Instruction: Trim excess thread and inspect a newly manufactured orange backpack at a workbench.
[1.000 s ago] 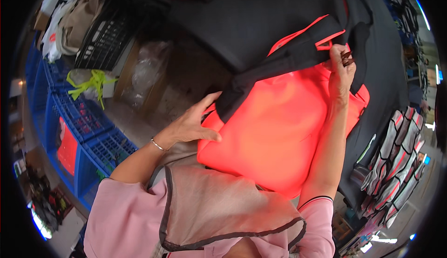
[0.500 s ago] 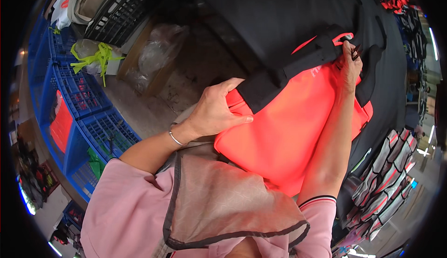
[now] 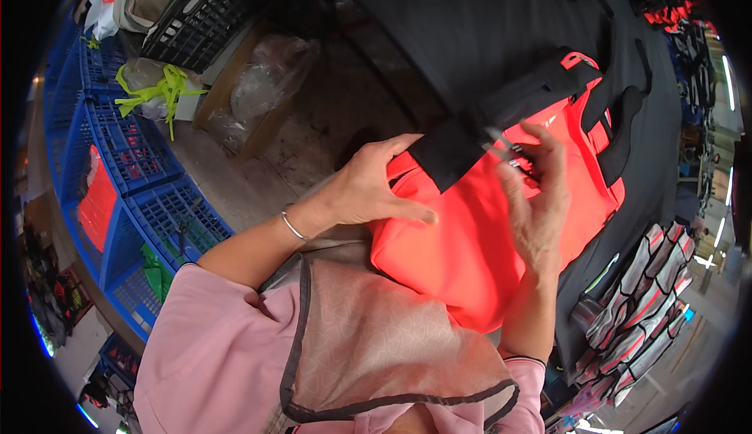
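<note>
A bright red-orange fabric bag [image 3: 446, 254] with a wide black band along its top lies on a black-covered table [image 3: 501, 11]. My left hand [image 3: 372, 183] grips the bag's left upper edge, thumb on the front and fingers partly hidden behind the cloth. Over the front of the bag, close to the black band, is my right hand [image 3: 540, 191]. Its fingers curl around small dark thread snips [image 3: 517, 164], whose metal tips point at the band and are blurred. Black straps [image 3: 623, 140] trail from the bag's right side.
Blue plastic crates [image 3: 145, 152] stand on the left, with a black crate [image 3: 204, 23] of cloth behind them. A clear plastic bag [image 3: 270, 77] sits in a cardboard box beyond my left hand. Grey-and-red strapped pieces [image 3: 634, 301] are stacked at the right.
My right hand has moved left and nearer, from the bag's upper right corner to the middle of its band. The left hand keeps its grip, shifted slightly right.
</note>
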The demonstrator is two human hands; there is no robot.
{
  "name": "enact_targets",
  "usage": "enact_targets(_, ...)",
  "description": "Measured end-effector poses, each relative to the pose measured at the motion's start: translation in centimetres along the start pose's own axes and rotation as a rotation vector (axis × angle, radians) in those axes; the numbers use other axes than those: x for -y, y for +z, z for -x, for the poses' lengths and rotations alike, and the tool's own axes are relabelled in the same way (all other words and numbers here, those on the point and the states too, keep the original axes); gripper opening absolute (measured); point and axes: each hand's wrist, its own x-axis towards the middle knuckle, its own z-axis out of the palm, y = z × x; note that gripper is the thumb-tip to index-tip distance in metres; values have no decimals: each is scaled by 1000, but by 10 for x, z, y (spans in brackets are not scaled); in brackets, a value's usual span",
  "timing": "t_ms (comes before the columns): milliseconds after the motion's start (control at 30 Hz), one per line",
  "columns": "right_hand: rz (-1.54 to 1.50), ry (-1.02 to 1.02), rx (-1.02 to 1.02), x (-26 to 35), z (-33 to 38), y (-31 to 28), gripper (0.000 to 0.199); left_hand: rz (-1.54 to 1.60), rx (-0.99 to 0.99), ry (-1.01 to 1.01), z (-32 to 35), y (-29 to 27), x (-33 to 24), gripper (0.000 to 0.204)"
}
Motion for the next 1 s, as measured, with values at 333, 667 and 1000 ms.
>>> enact_targets(333,337,-295,119,14,-1,6,29,672,60,-328,11,3,2,50)
enact_targets(667,575,-482,280,30,-14,10,22,455,-51,-155,9,11,13,56)
enact_targets(1000,486,-541,340,20,-29,9,23,400,-48,-170,10,13,19,65)
